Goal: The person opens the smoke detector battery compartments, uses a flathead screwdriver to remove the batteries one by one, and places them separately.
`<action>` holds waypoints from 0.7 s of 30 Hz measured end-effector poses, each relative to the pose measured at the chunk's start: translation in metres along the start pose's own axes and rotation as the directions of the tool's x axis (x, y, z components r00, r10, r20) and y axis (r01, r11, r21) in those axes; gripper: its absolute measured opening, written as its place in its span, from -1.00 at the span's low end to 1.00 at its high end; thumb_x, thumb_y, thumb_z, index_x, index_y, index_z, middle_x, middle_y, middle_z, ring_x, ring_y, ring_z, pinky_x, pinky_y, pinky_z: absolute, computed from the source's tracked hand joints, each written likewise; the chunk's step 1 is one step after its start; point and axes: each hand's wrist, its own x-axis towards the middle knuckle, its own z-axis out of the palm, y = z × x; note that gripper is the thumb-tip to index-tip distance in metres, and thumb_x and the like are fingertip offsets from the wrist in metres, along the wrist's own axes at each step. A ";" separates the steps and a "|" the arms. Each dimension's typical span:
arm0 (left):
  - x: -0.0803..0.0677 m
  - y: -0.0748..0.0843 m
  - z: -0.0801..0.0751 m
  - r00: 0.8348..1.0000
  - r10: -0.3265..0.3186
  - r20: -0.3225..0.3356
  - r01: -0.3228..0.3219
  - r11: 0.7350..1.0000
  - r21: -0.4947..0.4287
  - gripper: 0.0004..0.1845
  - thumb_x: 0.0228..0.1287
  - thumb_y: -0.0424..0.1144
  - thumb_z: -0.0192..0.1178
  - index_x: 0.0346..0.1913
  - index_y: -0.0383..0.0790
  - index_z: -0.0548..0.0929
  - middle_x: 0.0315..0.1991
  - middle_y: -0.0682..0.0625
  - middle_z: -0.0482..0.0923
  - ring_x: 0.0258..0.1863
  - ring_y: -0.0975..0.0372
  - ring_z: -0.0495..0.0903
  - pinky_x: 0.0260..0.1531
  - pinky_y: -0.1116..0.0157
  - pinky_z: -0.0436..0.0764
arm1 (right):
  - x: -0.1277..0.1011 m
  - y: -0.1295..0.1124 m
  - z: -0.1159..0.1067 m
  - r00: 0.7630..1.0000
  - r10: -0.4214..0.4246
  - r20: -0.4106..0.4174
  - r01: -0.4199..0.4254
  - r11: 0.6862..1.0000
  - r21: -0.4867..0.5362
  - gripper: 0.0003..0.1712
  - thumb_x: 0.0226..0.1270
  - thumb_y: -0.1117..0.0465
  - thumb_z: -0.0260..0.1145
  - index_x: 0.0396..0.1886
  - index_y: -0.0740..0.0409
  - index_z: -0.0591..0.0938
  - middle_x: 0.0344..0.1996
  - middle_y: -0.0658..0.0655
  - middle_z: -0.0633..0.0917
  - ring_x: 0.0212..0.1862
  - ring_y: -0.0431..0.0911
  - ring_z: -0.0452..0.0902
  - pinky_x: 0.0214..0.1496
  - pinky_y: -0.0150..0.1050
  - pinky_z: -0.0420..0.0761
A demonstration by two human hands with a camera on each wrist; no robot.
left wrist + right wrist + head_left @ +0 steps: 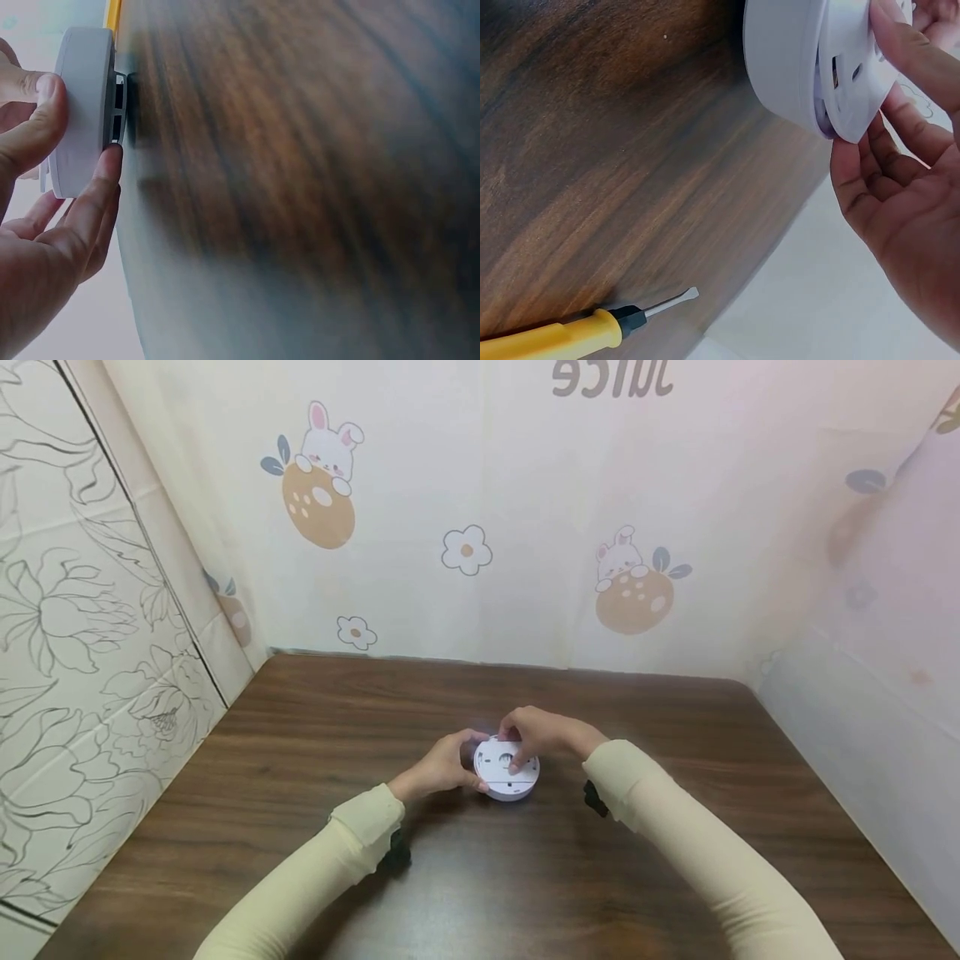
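In the head view, the word "Juice" stands in large grey-brown letters on the pale printed fabric backdrop, at the top of the frame, right of centre, reversed so that it reads from right to left.

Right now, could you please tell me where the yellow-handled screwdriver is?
In the right wrist view, the yellow-handled screwdriver lies on the wooden table at the lower left, apart from the round white device that the right hand holds.
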 end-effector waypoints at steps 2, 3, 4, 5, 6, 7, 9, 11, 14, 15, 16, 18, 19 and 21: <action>-0.001 -0.001 0.000 1.000 0.000 -0.001 0.000 1.000 -0.004 -0.21 -0.13 -0.32 0.54 0.24 -0.32 0.41 0.15 -0.20 0.47 0.10 0.05 0.43 0.22 0.02 0.38 | 0.000 0.001 0.000 1.000 -0.006 0.003 0.006 1.000 0.001 -0.52 -0.11 0.18 0.61 -0.14 0.14 0.63 -0.27 -0.01 0.58 -0.19 -0.11 0.46 -0.08 -0.24 0.57; -0.001 -0.001 0.000 1.000 -0.001 -0.001 0.001 1.000 -0.005 -0.21 -0.12 -0.31 0.54 0.24 -0.31 0.41 0.15 -0.20 0.47 0.10 0.05 0.44 0.22 0.03 0.39 | 0.000 0.001 0.000 1.000 -0.010 0.003 0.010 1.000 0.001 -0.52 -0.10 0.18 0.60 -0.14 0.13 0.64 -0.27 -0.02 0.58 -0.19 -0.11 0.46 -0.08 -0.24 0.57; -0.001 -0.002 0.000 1.000 0.001 -0.001 -0.001 1.000 -0.007 -0.21 -0.12 -0.30 0.54 0.24 -0.32 0.41 0.15 -0.20 0.47 0.10 0.05 0.44 0.21 0.02 0.39 | 0.001 0.001 0.000 1.000 -0.013 0.004 0.013 1.000 0.001 -0.52 -0.10 0.18 0.60 -0.13 0.13 0.64 -0.27 -0.02 0.58 -0.19 -0.11 0.46 -0.07 -0.24 0.58; -0.001 -0.002 0.000 1.000 -0.002 -0.003 0.002 1.000 -0.012 -0.21 -0.12 -0.30 0.54 0.24 -0.32 0.41 0.15 -0.19 0.47 0.11 0.05 0.44 0.22 0.02 0.39 | 0.001 0.001 0.000 1.000 -0.015 0.005 0.015 1.000 -0.004 -0.53 -0.09 0.18 0.60 -0.13 0.12 0.64 -0.27 -0.02 0.58 -0.19 -0.12 0.46 -0.08 -0.25 0.57; -0.002 -0.002 -0.001 1.000 -0.003 -0.005 0.003 1.000 -0.015 -0.21 -0.12 -0.30 0.54 0.24 -0.31 0.41 0.15 -0.19 0.46 0.11 0.05 0.43 0.22 0.01 0.38 | 0.001 0.001 -0.001 1.000 -0.021 0.007 0.021 1.000 -0.003 -0.54 -0.08 0.19 0.59 -0.14 0.13 0.65 -0.28 -0.02 0.59 -0.19 -0.11 0.46 -0.08 -0.24 0.58; -0.002 -0.002 0.000 1.000 -0.004 -0.004 0.004 1.000 -0.016 -0.21 -0.12 -0.30 0.54 0.24 -0.31 0.41 0.16 -0.19 0.46 0.11 0.05 0.43 0.22 0.01 0.38 | 0.001 0.001 -0.001 1.000 -0.023 0.008 0.023 1.000 -0.004 -0.55 -0.07 0.19 0.59 -0.14 0.13 0.65 -0.28 -0.02 0.59 -0.20 -0.11 0.46 -0.08 -0.25 0.58; -0.001 -0.002 0.000 1.000 -0.006 -0.004 0.006 1.000 -0.015 -0.21 -0.12 -0.30 0.54 0.24 -0.30 0.41 0.16 -0.19 0.46 0.11 0.05 0.43 0.22 0.00 0.37 | 0.000 0.002 -0.002 0.999 -0.033 0.008 0.033 0.999 -0.003 -0.59 -0.05 0.22 0.57 -0.15 0.13 0.66 -0.30 -0.02 0.59 -0.21 -0.11 0.47 -0.10 -0.25 0.58; -0.001 -0.002 0.000 1.000 -0.011 -0.003 0.011 1.000 -0.013 -0.21 -0.12 -0.30 0.54 0.24 -0.29 0.41 0.17 -0.19 0.45 0.11 0.05 0.42 0.23 0.00 0.36 | 0.000 0.003 -0.003 0.999 -0.043 0.008 0.043 0.999 0.001 -0.63 -0.01 0.25 0.55 -0.16 0.13 0.67 -0.31 -0.02 0.60 -0.22 -0.11 0.47 -0.11 -0.27 0.58; -0.001 -0.002 0.000 1.000 -0.015 -0.001 0.015 1.000 -0.015 -0.20 -0.13 -0.31 0.54 0.25 -0.28 0.42 0.16 -0.18 0.46 0.08 0.07 0.43 0.22 0.02 0.38 | 0.000 0.006 -0.005 0.997 -0.072 0.002 0.072 0.997 0.027 -0.69 0.04 0.33 0.50 -0.17 0.14 0.68 -0.31 -0.03 0.62 -0.23 -0.12 0.49 -0.12 -0.28 0.60; -0.001 -0.003 0.000 1.000 -0.015 0.000 0.015 1.000 -0.017 -0.20 -0.13 -0.31 0.54 0.25 -0.27 0.42 0.16 -0.17 0.46 0.07 0.08 0.43 0.21 0.03 0.39 | 0.000 0.008 -0.006 0.997 -0.083 0.001 0.083 0.996 0.038 -0.70 0.05 0.36 0.48 -0.17 0.15 0.69 -0.30 -0.03 0.63 -0.22 -0.12 0.50 -0.12 -0.29 0.60; -0.001 -0.003 0.000 1.000 -0.012 0.000 0.012 1.000 -0.018 -0.20 -0.13 -0.31 0.54 0.25 -0.27 0.42 0.15 -0.17 0.47 0.05 0.09 0.43 0.20 0.04 0.40 | 0.000 0.009 -0.007 0.996 -0.090 0.000 0.090 0.995 0.052 -0.72 0.07 0.38 0.46 -0.17 0.14 0.69 -0.30 -0.03 0.64 -0.22 -0.13 0.50 -0.12 -0.29 0.61; -0.001 -0.004 0.000 1.000 -0.003 0.001 0.003 1.000 -0.022 -0.20 -0.14 -0.31 0.55 0.24 -0.28 0.42 0.13 -0.16 0.48 0.02 0.10 0.43 0.17 0.05 0.42 | -0.001 0.012 -0.008 0.994 -0.110 -0.001 0.109 0.991 0.083 -0.74 0.11 0.41 0.42 -0.17 0.15 0.70 -0.30 -0.03 0.65 -0.22 -0.13 0.52 -0.12 -0.29 0.62; 0.000 -0.004 0.000 1.000 0.001 0.001 -0.001 1.000 -0.024 -0.20 -0.14 -0.31 0.55 0.24 -0.28 0.42 0.13 -0.16 0.48 0.01 0.10 0.43 0.16 0.06 0.42 | -0.001 0.013 -0.009 0.993 -0.114 0.001 0.114 0.988 0.105 -0.75 0.13 0.42 0.40 -0.17 0.15 0.70 -0.30 -0.03 0.66 -0.22 -0.13 0.53 -0.12 -0.28 0.62; 0.000 -0.004 0.000 1.000 0.006 0.000 -0.006 1.000 -0.025 -0.21 -0.14 -0.31 0.55 0.24 -0.29 0.42 0.12 -0.16 0.48 0.00 0.11 0.43 0.15 0.06 0.42 | -0.002 0.014 -0.010 0.993 -0.118 0.007 0.116 0.982 0.151 -0.76 0.18 0.43 0.36 -0.16 0.15 0.70 -0.29 -0.02 0.66 -0.22 -0.12 0.53 -0.13 -0.27 0.62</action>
